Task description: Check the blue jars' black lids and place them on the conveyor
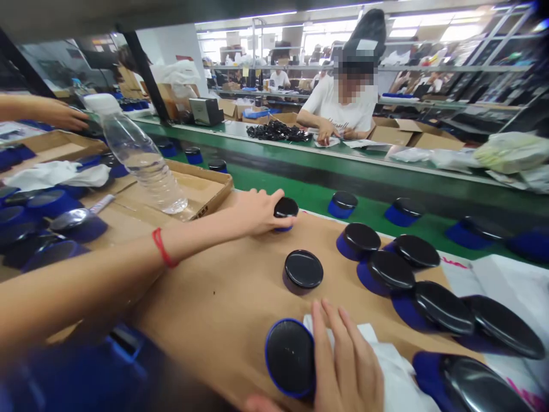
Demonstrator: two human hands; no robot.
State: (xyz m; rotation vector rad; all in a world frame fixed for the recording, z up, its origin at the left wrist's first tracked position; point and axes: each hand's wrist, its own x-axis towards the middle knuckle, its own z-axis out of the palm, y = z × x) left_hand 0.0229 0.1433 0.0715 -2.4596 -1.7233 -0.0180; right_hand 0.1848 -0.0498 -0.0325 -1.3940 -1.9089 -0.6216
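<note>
My left hand (pixel 261 213), a red cord round its wrist, reaches across the brown cardboard (pixel 214 320) and grips a round black-topped piece (pixel 286 207) with blue sides at the far edge. Nearer to me, a similar piece (pixel 302 270) stands alone on the cardboard. At the bottom, my right hand (pixel 345 366) has its fingers against the side of a round black piece with a blue rim (pixel 290 357), its thumb partly showing below. A crumpled white cloth (pixel 397 375) lies under and beside these fingers. Further round pieces (pixel 390 270) are grouped on the right.
Behind the cardboard runs a green belt (pixel 309 194) carrying several pieces. A water bottle (pixel 141 160) leans on a cardboard tray (pixel 210 191) at left, beside more blue pieces (pixel 54 201). Another person's hand (pixel 60 114) reaches in at upper left; a co-worker (pixel 343 109) sits opposite.
</note>
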